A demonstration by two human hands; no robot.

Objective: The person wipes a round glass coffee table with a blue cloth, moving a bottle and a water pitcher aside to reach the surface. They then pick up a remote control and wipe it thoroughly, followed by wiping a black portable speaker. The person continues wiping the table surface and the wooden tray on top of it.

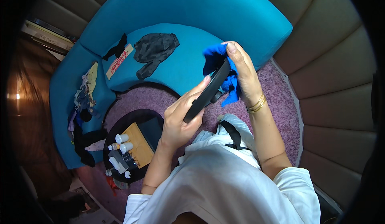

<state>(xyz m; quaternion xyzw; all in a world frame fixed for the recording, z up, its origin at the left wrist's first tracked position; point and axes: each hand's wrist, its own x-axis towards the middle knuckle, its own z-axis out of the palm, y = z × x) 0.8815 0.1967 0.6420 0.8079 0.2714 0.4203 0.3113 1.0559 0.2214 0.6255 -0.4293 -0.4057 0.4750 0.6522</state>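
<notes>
My left hand (181, 119) grips the lower end of a flat black object (207, 92), thin and seen nearly edge-on, with a small rounded part sticking out from its underside. I cannot make out its exact kind. The object is held up in the air, tilted, its far end pointing up and right. At that far end my right hand (245, 71), with gold bangles on the wrist, is closed on a bright blue cloth (231, 88). The cloth wraps over the object's end and touches it, with a loose corner hanging below. Some right fingers are hidden behind the cloth.
A curved turquoise sofa (186, 7) rings the far and left side, bearing a dark garment (154, 49) and a clothes pile (85, 91). A round black table (120, 123) at left holds a wooden board (145, 143), white cups (126, 147) and a tissue box (116, 160). Purple carpet (280, 99) lies below.
</notes>
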